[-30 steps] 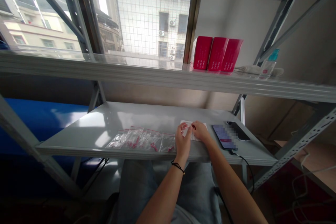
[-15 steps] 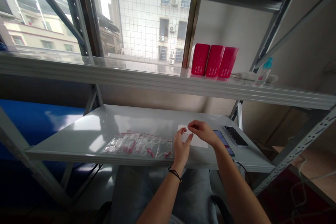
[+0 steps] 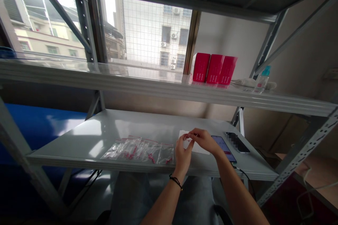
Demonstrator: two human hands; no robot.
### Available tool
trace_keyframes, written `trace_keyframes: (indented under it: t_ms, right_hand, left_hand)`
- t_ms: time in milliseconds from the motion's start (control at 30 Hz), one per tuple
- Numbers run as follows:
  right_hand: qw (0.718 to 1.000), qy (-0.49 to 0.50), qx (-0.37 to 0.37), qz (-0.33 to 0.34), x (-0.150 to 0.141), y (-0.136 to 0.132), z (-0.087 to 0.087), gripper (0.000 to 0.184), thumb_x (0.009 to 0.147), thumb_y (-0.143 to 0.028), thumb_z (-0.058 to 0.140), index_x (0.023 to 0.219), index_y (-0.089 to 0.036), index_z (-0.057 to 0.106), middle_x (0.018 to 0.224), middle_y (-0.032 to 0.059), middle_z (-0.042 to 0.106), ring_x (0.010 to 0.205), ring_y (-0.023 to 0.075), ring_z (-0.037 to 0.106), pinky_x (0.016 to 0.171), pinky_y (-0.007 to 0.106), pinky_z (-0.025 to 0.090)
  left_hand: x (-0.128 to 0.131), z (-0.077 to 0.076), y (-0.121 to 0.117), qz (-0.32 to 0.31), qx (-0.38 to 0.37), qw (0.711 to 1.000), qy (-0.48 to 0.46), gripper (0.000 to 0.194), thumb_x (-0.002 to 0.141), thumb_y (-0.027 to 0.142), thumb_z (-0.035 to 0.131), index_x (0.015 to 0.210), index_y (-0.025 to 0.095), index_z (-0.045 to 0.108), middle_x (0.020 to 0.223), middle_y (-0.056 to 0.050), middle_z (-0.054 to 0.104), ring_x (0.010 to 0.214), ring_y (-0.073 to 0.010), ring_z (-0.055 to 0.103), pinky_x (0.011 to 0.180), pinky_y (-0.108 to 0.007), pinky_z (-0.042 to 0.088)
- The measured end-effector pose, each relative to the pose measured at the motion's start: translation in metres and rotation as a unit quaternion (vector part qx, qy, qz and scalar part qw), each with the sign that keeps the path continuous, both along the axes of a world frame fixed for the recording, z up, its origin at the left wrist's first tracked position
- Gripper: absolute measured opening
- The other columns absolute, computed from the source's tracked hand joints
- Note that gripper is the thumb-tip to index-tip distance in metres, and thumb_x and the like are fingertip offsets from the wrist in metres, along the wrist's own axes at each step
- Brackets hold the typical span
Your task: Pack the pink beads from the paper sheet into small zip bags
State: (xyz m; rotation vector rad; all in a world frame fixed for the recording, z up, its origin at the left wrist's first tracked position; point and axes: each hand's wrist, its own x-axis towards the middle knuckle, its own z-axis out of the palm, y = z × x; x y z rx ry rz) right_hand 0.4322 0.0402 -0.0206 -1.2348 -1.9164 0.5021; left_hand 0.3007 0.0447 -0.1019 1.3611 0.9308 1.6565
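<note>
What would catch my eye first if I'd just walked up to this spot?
Probably the three bright red boxes standing side by side on the upper shelf, in front of the window's right edge. Below them, two bare hands, the left and the right, meet over a white sheet, with something thin and reddish at the fingertips. Left of them, clear bags with small pinkish-red pieces lie along the lower shelf's front edge.

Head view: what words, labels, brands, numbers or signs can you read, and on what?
No text is legible.
Three upright red cardboard boxes: white print, too small.
Clear plastic bottle with teal cap: pinkish label, too small.
Flat, lit purple-screened phone: blurred.
Clear plastic bags: no print discernible.
</note>
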Motion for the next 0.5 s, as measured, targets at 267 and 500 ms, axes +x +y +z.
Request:
trace_keyframes:
  t_ms: [267,500]
  right_hand:
    - [0.996,0.059,0.051,0.031,0.011,-0.047,0.008,0.021,0.096,-0.028,0.054,0.102,-0.023,0.075,0.114,0.0092,0.066,0.103,0.0229,0.064,0.086,0.033,0.051]
    - [0.984,0.078,-0.078,0.139,-0.016,-0.120,-0.017,0.017,0.098,-0.025,0.059,0.103,-0.029,0.075,0.127,0.0063,0.056,0.086,0.0174,0.068,0.083,0.034,0.056]
  left_hand:
    - [-0.012,0.012,-0.031,-0.196,-0.131,0.966,-0.104,0.045,0.089,0.063,0.065,0.112,0.026,0.074,0.108,-0.008,0.076,0.102,-0.0291,0.068,0.079,-0.036,0.054]
    - [-0.073,-0.009,-0.088,-0.383,-0.171,0.906,-0.062,0.055,0.088,0.073,0.059,0.094,0.022,0.079,0.090,-0.011,0.076,0.083,-0.0277,0.069,0.081,-0.042,0.056]
